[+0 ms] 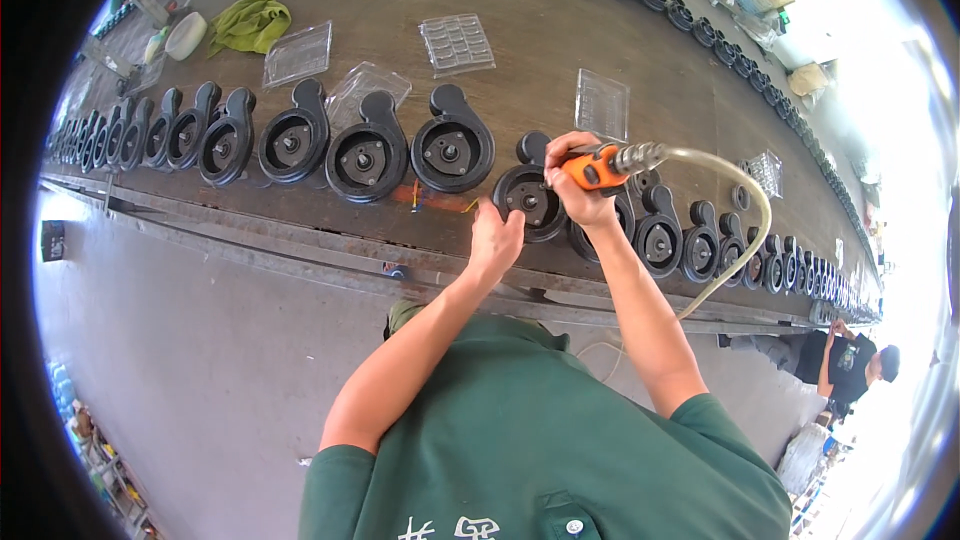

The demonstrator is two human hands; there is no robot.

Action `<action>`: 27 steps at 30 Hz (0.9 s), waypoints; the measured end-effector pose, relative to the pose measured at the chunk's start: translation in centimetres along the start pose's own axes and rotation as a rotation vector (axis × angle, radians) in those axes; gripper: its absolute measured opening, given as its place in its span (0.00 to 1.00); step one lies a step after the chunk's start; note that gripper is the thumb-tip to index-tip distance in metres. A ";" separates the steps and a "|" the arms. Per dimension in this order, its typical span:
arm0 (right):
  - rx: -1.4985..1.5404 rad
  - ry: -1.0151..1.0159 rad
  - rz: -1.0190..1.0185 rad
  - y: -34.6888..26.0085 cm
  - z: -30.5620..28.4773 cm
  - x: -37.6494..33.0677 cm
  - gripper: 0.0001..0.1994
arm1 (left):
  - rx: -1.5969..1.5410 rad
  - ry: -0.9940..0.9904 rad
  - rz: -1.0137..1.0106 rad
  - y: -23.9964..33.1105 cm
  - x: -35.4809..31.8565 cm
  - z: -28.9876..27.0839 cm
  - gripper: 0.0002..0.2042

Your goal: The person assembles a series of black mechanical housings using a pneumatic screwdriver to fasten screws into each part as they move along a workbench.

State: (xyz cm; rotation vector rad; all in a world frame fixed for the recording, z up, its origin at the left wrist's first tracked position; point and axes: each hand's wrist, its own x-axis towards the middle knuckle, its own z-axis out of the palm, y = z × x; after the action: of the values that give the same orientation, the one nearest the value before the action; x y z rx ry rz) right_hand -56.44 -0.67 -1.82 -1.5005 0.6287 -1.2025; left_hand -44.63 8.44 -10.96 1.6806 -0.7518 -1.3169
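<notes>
My right hand [582,190] is wrapped round an orange air-powered driver [597,169], whose metal rear end joins a pale, see-through hose [745,230]. The tool is held above a black round housing [541,206] with a short raised arm and a small shaft in its centre. My left hand [495,240] grips the near left rim of that same housing, thumb and fingers closed on it. Just left of this hand stands another black housing [452,148] of the same shape. The driver's tip is hidden behind my right hand.
Similar housings line the bench edge on both sides, and another row [680,14] curves along the far side. Clear plastic trays [457,44], a green cloth [250,24] and a white bowl [186,37] lie on the bench [540,50]. Another person [850,365] is at right.
</notes>
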 end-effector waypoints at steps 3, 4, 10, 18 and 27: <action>0.050 0.188 0.029 0.4 0.0 0.3 0.11 | -0.014 0.011 -0.001 -0.6 0.1 0.1 0.26; 0.114 0.229 0.009 0.6 -0.2 0.5 0.11 | -0.008 -0.011 0.033 0.2 -0.2 -0.2 0.27; 0.163 0.202 -0.024 1.2 -0.1 0.5 0.10 | 0.035 0.035 0.026 0.4 -0.4 0.1 0.23; -0.021 0.267 -0.005 0.4 0.8 1.0 0.10 | 0.007 0.041 0.058 -0.1 -0.1 0.3 0.21; 0.140 0.225 0.010 -1.1 5.1 -0.3 0.12 | -0.002 0.046 0.082 -0.3 0.0 0.1 0.23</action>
State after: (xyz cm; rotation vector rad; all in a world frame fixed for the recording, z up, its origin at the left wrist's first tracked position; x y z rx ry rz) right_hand -52.12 1.94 -0.54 -1.2545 0.6852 -1.3910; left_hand -44.74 8.56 -11.18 1.6554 -0.7834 -1.2182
